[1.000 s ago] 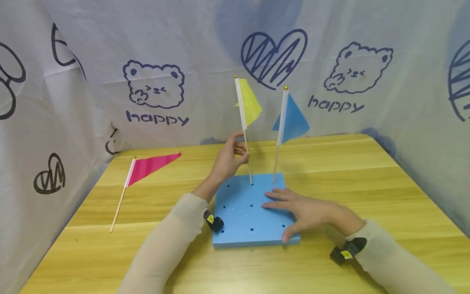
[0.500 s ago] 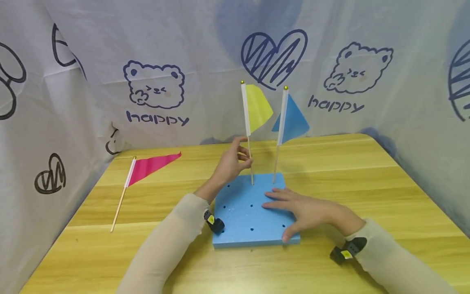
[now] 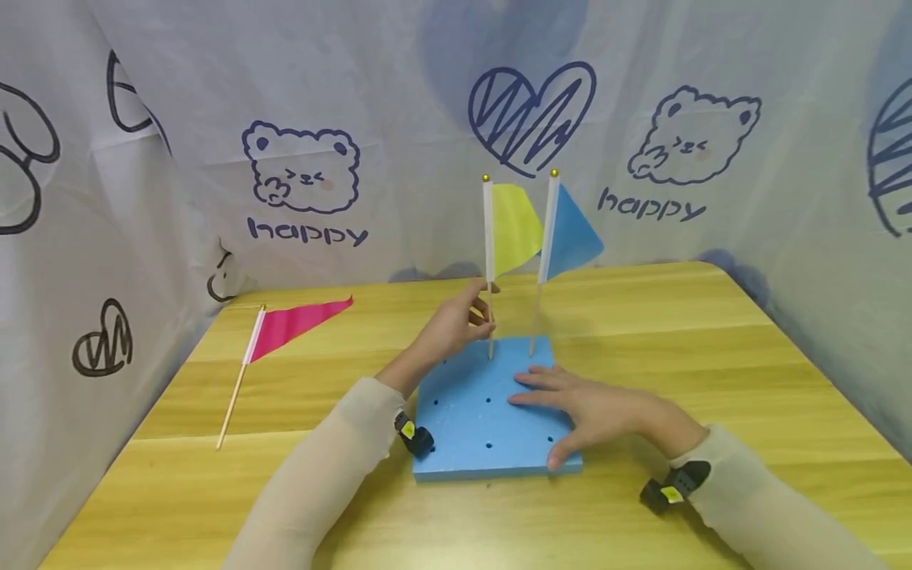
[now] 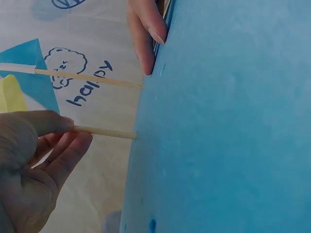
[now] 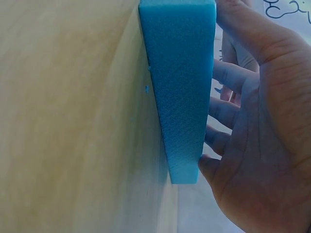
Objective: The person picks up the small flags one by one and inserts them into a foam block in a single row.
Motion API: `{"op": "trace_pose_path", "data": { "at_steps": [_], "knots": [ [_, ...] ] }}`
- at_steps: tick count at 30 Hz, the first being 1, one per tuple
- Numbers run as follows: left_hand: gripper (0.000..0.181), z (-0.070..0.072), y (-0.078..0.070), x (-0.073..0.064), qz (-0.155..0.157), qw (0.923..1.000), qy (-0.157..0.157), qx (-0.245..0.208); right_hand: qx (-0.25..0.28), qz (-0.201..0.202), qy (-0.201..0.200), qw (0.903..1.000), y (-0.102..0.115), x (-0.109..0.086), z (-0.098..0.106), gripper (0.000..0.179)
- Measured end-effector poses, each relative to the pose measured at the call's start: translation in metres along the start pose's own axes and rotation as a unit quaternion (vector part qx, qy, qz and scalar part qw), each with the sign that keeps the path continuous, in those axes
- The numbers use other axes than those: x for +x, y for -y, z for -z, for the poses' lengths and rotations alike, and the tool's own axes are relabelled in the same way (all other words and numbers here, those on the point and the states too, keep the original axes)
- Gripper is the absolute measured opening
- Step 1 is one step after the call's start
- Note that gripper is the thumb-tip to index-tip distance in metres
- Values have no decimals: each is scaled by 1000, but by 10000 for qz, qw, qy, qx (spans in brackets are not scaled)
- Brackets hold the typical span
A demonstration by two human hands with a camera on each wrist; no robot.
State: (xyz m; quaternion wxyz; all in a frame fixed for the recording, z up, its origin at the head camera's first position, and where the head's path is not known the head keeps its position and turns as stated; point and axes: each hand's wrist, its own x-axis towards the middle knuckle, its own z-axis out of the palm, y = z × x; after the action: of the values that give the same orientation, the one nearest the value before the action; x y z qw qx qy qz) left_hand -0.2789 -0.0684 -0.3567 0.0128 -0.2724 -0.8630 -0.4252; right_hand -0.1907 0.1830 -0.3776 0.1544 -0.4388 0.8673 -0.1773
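Note:
My left hand (image 3: 456, 323) pinches the thin wooden stick of a yellow flag (image 3: 514, 229) between thumb and fingers. In the left wrist view the stick's lower end (image 4: 124, 134) meets the blue foam board (image 4: 218, 121) at a hole. Beside it a blue flag (image 3: 570, 237) stands in the board's back edge, its stick leaning slightly. The yellow cloth overlaps the blue one in the head view. My right hand (image 3: 594, 412) rests with spread, straight fingers on the right side of the foam board (image 3: 463, 467); in the right wrist view the board's side wall (image 5: 180, 87) shows beside that palm.
A pink flag (image 3: 294, 326) lies on the wooden table (image 3: 164, 491) at the left. Several small holes dot the foam board. Behind the table hangs a pale curtain (image 3: 420, 198) with bear and heart drawings.
The yellow flag has come down and moved slightly right, from a left lean to nearly upright. My left hand has lowered with it. My right hand has stayed still.

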Motion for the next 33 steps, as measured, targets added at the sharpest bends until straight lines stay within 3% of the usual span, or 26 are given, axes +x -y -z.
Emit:
{"op": "trace_pose_path", "data": {
  "at_steps": [15,33],
  "knots": [
    [47,11,-7,-4,324,9994,-60,-142,22,67,-66,10000,-2,1,0,93],
    [52,30,4,-19,226,9997,-99,-71,55,45,-27,10000,-4,2,-4,93]
  ]
}}
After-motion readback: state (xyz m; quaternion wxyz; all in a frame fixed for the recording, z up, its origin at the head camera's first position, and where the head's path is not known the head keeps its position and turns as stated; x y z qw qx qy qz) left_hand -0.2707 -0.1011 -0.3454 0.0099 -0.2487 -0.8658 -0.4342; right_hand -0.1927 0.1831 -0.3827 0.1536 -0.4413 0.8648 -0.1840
